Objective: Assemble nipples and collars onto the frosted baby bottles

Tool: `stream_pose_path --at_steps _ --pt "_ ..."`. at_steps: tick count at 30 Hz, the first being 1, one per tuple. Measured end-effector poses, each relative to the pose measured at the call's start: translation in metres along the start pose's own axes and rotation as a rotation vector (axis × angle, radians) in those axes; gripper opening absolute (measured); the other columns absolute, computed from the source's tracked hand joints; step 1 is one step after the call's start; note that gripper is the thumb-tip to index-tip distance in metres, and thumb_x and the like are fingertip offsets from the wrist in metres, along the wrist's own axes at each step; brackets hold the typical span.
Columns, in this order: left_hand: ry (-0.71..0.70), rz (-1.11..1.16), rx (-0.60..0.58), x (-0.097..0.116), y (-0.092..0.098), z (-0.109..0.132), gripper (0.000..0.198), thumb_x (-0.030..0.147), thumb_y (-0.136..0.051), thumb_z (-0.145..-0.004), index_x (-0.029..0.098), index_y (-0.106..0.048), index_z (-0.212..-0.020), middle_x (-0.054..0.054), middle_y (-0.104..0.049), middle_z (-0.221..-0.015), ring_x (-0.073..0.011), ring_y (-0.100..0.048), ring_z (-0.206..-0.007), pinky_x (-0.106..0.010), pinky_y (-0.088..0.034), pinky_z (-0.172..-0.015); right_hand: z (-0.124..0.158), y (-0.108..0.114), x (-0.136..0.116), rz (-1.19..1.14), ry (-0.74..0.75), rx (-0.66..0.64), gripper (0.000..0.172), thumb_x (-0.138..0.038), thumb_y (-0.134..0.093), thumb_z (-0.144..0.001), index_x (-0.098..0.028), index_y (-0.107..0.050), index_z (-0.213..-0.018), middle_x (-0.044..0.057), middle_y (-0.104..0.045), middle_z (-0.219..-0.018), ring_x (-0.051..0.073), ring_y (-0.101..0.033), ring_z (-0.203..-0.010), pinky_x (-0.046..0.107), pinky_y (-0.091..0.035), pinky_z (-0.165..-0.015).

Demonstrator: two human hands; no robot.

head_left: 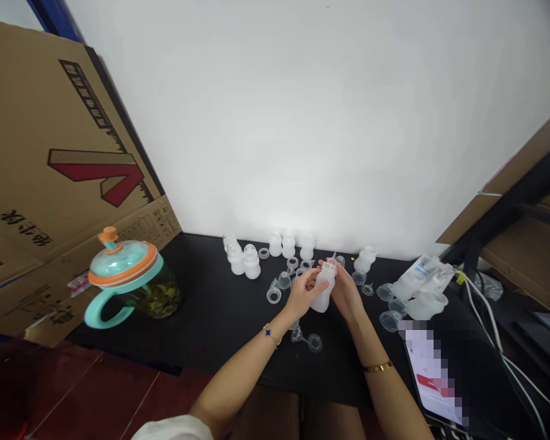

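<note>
A frosted white baby bottle [321, 296] is held slightly tilted above the black table. My left hand [300, 294] wraps round its body, thumb across the front. My right hand [349, 294] closes on the bottle's neck from the other side, its fingertips partly hidden behind it. A clear nipple [332, 260] points up at the bottle's mouth; how firmly it is seated I cannot tell. Around the hands lie loose clear rings [274, 295], a clear dome cap [283, 280] and more nipples [297, 334]. A round clear piece [315, 343] lies close to my left forearm.
Capped bottles [252, 266] stand at the back left, more bottles [288, 247] along the wall. Open bottles [426, 304] lie at the right beside clear discs [390, 321]. A lidded tea jug [151, 287], a phone [433, 373], white cables [488, 305] and a cardboard box [68, 128] flank the table [201, 330].
</note>
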State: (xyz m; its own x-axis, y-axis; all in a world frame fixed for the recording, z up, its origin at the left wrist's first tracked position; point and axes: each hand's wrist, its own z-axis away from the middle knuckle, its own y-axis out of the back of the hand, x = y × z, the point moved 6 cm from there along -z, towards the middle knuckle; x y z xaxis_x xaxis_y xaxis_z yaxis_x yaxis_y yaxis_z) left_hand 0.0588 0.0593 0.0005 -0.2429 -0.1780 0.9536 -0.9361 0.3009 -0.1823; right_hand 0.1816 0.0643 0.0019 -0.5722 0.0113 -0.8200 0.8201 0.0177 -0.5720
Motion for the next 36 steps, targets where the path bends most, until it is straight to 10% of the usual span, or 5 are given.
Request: stream_pose_path --at_steps 36 --pt "-0.001 -0.171 -0.029 0.011 -0.003 0.004 0.044 0.045 -0.074 -0.082 0.019 -0.067 -0.115 -0.008 -0.076 -0.104 -0.0243 -0.072 -0.092 -0.034 -0.057 -0.078 0.003 0.003 -0.007 0.05 0.068 0.082 0.036 -0.053 -0.078 -0.078 -0.028 -0.073 -0.104 0.003 -0.077 -0.107 0.026 -0.069 -0.104 0.041 -0.053 -0.093"
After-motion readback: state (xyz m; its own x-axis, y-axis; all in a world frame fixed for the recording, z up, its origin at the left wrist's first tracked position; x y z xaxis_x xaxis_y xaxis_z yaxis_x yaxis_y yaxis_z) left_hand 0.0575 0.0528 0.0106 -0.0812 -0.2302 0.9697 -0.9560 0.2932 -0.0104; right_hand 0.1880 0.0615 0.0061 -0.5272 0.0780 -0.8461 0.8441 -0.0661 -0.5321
